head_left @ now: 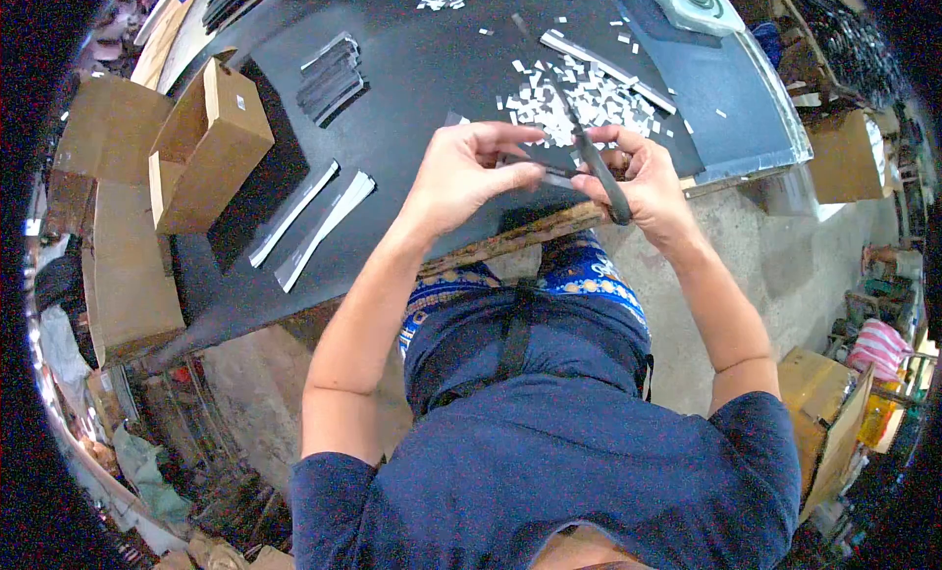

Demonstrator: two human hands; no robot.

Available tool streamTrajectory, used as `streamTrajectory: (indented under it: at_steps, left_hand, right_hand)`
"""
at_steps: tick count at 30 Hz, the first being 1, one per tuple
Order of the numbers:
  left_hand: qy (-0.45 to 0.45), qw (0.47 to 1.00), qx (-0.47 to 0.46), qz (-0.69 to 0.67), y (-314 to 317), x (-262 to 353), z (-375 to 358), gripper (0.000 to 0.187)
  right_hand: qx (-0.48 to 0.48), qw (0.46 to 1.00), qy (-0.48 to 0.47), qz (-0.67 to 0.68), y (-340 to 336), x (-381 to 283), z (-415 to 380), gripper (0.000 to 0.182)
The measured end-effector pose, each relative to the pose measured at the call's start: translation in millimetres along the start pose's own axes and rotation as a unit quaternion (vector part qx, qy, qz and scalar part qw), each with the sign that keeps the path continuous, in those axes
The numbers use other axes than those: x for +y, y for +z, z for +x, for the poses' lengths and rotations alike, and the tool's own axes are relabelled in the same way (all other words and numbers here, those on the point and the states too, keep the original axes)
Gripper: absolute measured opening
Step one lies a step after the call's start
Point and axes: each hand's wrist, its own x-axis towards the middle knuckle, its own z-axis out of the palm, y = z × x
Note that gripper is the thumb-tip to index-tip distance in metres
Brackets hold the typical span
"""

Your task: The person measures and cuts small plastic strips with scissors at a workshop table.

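My left hand (459, 176) is closed, thumb and fingers pinching one end of a short dark strip (557, 176) with a pale edge. My right hand (640, 182) is closed round a long, slim dark tool (601, 173) with a narrow far end; its kind does not show clearly. The right thumb and fingers also meet the strip's other end. Both hands are over the front edge of the black table. Just beyond them lies a loose pile of small white pieces (559, 104), which the tool's narrow end overlaps in this view.
Bundled dark strips (332, 79) and two white-and-black strip bundles (324, 232) lie to the left on the table (392, 70). An open cardboard box (221, 148) stands at its left edge. A long white-and-black strip (608, 72) borders the pile. A coiled item (697, 1) sits at the back right.
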Motion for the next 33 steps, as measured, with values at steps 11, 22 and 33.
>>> streamTrajectory:
  at_steps: [11, 22, 33]
  left_hand:
    - [-0.001, 0.880, 0.192, -0.434, 57, -23, 0, 0.025]
    - [0.023, 0.951, 0.132, -0.279, 43, -20, 4, 0.025]
    - [0.025, 0.963, 0.145, -0.228, 50, -24, 9, 0.020]
  right_hand:
    - [0.137, 0.978, -0.074, 0.136, 35, 27, -9, 0.048]
    - [0.101, 0.993, -0.033, 0.054, 21, 17, -23, 0.046]
    - [0.130, 0.986, -0.079, 0.072, 30, 18, -8, 0.047]
